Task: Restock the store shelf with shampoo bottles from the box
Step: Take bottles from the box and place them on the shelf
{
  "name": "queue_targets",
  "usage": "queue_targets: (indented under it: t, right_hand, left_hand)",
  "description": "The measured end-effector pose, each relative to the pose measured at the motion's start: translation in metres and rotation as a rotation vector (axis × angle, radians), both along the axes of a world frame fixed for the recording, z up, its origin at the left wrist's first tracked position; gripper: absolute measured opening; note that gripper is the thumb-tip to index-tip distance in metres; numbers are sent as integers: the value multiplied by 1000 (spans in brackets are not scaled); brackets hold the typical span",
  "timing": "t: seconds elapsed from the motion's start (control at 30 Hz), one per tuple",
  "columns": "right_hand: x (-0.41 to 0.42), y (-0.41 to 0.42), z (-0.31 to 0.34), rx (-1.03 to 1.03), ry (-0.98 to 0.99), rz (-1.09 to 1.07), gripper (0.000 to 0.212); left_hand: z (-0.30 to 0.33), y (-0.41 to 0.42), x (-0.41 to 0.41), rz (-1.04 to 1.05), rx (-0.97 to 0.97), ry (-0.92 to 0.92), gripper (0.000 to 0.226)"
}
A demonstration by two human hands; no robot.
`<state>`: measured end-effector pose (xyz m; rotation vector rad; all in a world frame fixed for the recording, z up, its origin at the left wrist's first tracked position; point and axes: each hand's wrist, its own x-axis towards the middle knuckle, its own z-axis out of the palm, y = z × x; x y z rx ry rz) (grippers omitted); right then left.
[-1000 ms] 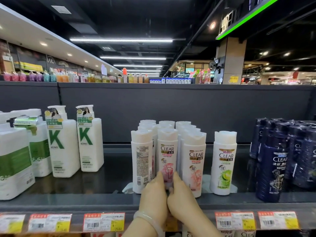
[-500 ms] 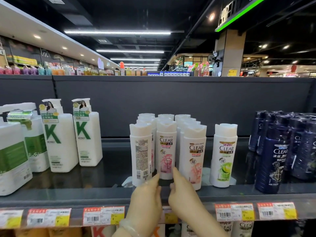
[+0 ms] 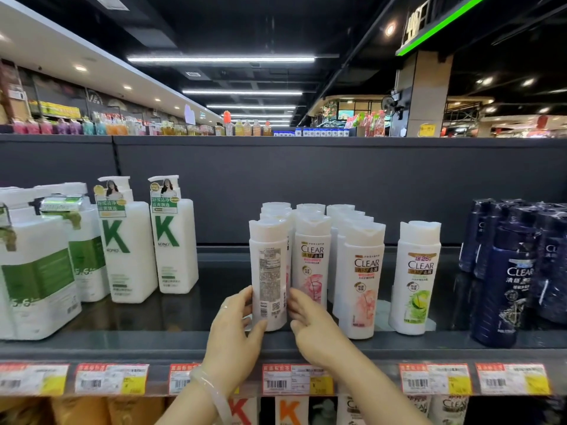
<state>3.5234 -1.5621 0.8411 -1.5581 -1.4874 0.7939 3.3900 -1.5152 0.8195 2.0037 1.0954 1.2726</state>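
Observation:
On the dark store shelf point(image 3: 184, 342) stands a cluster of white CLEAR shampoo bottles with pink labels point(image 3: 313, 259). The front-left bottle point(image 3: 270, 271) is turned backwards, its barcode label facing me. My left hand point(image 3: 234, 329) holds its lower left side, and my right hand point(image 3: 310, 326) touches its lower right side with the fingers. A single green-label CLEAR bottle point(image 3: 417, 277) stands apart to the right. The box is out of view.
Big white K pump bottles point(image 3: 175, 240) and green-label jugs point(image 3: 33, 271) fill the shelf's left. Dark blue CLEAR bottles point(image 3: 506, 271) stand at the right. Price tags point(image 3: 294, 380) line the shelf edge. More bottles sit on the shelf below.
Both hands have left the pink-label bottle in the middle and moved left onto the backwards-facing bottle. The view has shifted slightly.

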Motion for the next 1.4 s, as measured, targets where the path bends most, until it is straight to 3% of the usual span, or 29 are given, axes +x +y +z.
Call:
queue_targets:
  t: [0.1, 0.27, 0.4, 0.53, 0.7, 0.8, 1.07, 1.4]
  right_hand:
    - [-1, 0, -2, 17, -17, -25, 62]
    - [2, -4, -6, 82, -12, -119, 40]
    - [3, -5, -4, 41, -50, -34, 39]
    - [2, -2, -7, 75, -14, -117, 25]
    - [3, -3, -4, 45, 7, -58, 44]
    - [1, -3, -5, 53, -9, -66, 47]
    - [-8, 6, -10, 179, -266, -302, 26]
    - [-6, 16, -14, 228, -261, -445, 12]
  left_hand:
    - [-1, 2, -2, -34, -1, 14, 60]
    - [4, 3, -2, -105, -7, 32, 59]
    - [6, 5, 1, -81, -84, -51, 65]
    - [11, 6, 4, -119, -183, -59, 58]
    - [23, 18, -7, -392, -333, 4, 52]
    - [21, 23, -13, -364, -319, -15, 47]
    - [15, 27, -6, -209, -161, 40, 35]
    - [14, 31, 10, -128, -156, 56, 33]
